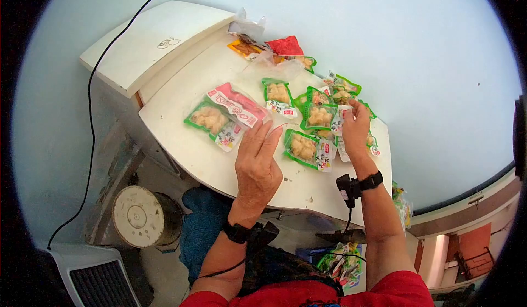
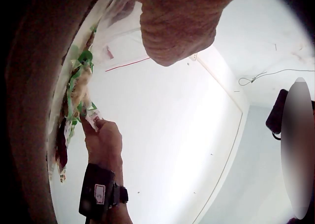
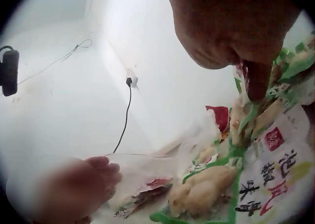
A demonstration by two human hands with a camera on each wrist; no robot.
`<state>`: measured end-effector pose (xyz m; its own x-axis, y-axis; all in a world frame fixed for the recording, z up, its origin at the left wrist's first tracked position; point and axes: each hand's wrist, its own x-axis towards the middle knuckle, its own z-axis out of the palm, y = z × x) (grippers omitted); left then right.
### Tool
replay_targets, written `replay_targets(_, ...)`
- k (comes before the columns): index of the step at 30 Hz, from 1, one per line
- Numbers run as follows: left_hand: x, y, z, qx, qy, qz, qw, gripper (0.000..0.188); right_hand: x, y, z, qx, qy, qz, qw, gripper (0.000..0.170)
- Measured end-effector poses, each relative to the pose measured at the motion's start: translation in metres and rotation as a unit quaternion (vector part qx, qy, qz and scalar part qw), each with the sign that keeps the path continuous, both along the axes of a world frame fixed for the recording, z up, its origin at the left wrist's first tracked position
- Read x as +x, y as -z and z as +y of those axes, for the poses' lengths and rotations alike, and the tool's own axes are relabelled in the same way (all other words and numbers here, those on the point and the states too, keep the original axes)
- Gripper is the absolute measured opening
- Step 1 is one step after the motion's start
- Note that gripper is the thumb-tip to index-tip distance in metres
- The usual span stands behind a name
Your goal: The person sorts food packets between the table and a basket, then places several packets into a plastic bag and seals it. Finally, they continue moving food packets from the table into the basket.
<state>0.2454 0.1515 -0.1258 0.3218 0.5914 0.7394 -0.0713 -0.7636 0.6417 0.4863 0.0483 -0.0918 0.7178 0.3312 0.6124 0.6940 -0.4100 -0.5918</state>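
My left hand (image 1: 258, 159) holds the edge of a clear plastic bag (image 1: 269, 126) with a thin red line along its opening. Inside or under that bag lie a pink-and-white packet (image 1: 237, 104) and a green-edged food packet (image 1: 208, 119) with pale pieces. My right hand (image 1: 355, 126) pinches the white end of a green-edged food packet (image 1: 320, 116) in the pile at the table's right. In the right wrist view, a finger and thumb close on a packet edge, above a packet with pale pieces (image 3: 202, 189).
Nearby on the white table (image 1: 181, 109) lie another green packet (image 1: 278, 93) and one at the front (image 1: 302, 147). Red and orange packets (image 1: 285, 46) sit at the back. A raised white shelf (image 1: 159, 43) stands left; a round stool (image 1: 138, 216) is below.
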Motion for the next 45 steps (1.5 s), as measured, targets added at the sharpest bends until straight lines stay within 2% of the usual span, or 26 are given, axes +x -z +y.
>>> replay_targets(2,0.000,0.000,0.000,0.002,0.000,0.000,1.000,0.059,0.004,0.004,-0.007,-0.029,0.003,0.075,0.997,0.024)
replay_targets(5,0.001,-0.001,-0.001,0.006,0.000,-0.002,1.000,0.057,0.007,0.014,-0.014,0.029,-0.095,0.177,0.979,0.026)
replay_targets(8,0.000,0.000,0.000,0.008,-0.003,-0.002,1.000,0.056,0.003,0.002,-0.019,-0.091,-0.120,0.239,0.959,0.026)
replay_targets(9,0.000,-0.001,0.000,0.011,-0.004,0.001,1.000,0.055,-0.007,-0.003,-0.016,-0.072,-0.135,0.261,0.953,0.021)
replay_targets(12,0.002,0.001,0.000,0.018,0.002,0.010,1.000,0.053,0.002,0.004,-0.017,-0.034,-0.095,0.280,0.955,0.017)
replay_targets(13,0.003,0.002,0.000,0.021,0.005,0.011,1.000,0.053,0.003,0.006,-0.017,0.009,-0.110,0.293,0.950,0.015)
replay_targets(16,0.004,0.003,-0.001,0.030,0.012,0.016,0.999,0.053,-0.008,-0.007,-0.023,0.058,-0.121,0.245,0.960,0.015)
replay_targets(20,0.004,0.005,0.000,0.040,0.026,0.026,0.999,0.055,-0.055,-0.043,-0.037,0.122,-0.186,0.353,0.909,0.018)
replay_targets(26,0.004,0.000,-0.001,0.035,0.041,0.025,0.998,0.060,-0.099,-0.033,-0.049,0.141,-0.251,0.518,0.805,0.025)
replay_targets(28,0.002,0.000,-0.001,0.034,0.050,0.026,0.998,0.062,-0.118,-0.037,-0.042,0.120,-0.255,0.549,0.787,0.025)
replay_targets(31,0.002,0.001,-0.001,0.035,0.061,0.024,0.997,0.063,-0.122,-0.025,-0.033,0.157,-0.250,0.588,0.753,0.025)
replay_targets(39,-0.004,-0.006,-0.001,0.037,0.089,0.023,0.995,0.057,-0.130,-0.011,-0.004,0.188,-0.338,0.637,0.667,0.028)
replay_targets(42,-0.009,-0.010,0.000,0.031,0.111,0.012,0.993,0.056,-0.142,-0.006,0.014,0.177,-0.329,0.621,0.689,0.028)
replay_targets(43,-0.007,-0.006,0.000,0.034,0.113,0.016,0.993,0.057,-0.139,0.000,0.019,0.185,-0.357,0.627,0.667,0.026)
replay_targets(45,-0.007,-0.004,0.001,0.041,0.112,0.019,0.993,0.058,-0.150,-0.003,0.027,0.153,-0.341,0.593,0.713,0.026)
